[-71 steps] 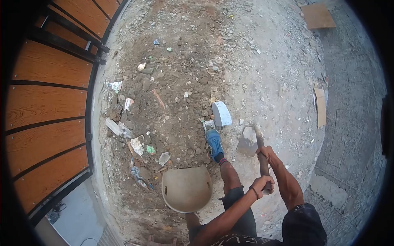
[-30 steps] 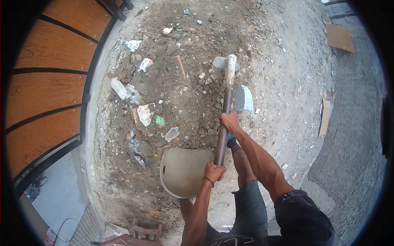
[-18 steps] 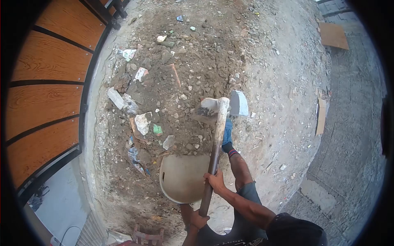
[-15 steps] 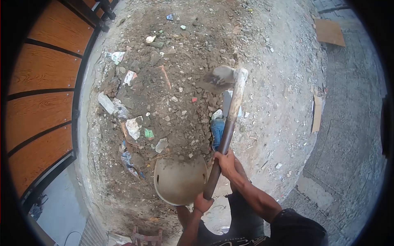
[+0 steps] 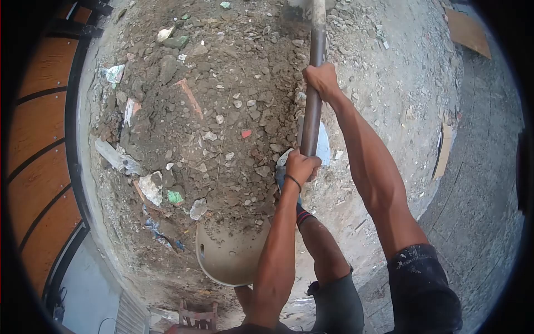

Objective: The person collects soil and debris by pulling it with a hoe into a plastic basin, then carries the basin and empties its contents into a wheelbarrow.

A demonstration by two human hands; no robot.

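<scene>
Ground (image 5: 384, 72) under me: pale, packed dirt on the right, a darker mound of loose soil and stones (image 5: 222, 111) to the left. Scattered on the mound: white scraps of rubbish (image 5: 150, 186), a green scrap (image 5: 175, 196), a small red bit (image 5: 246, 133), a crushed clear bottle (image 5: 114, 158). A tan basin (image 5: 231, 259) sits on the ground at the mound's near edge. Cardboard pieces (image 5: 467, 30) lie well off, far right.

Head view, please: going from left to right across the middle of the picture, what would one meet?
Wood-panelled gate → crushed plastic bottle → dirt and rubble heap → left hand on the tool handle → right forearm → cardboard strip.
</scene>
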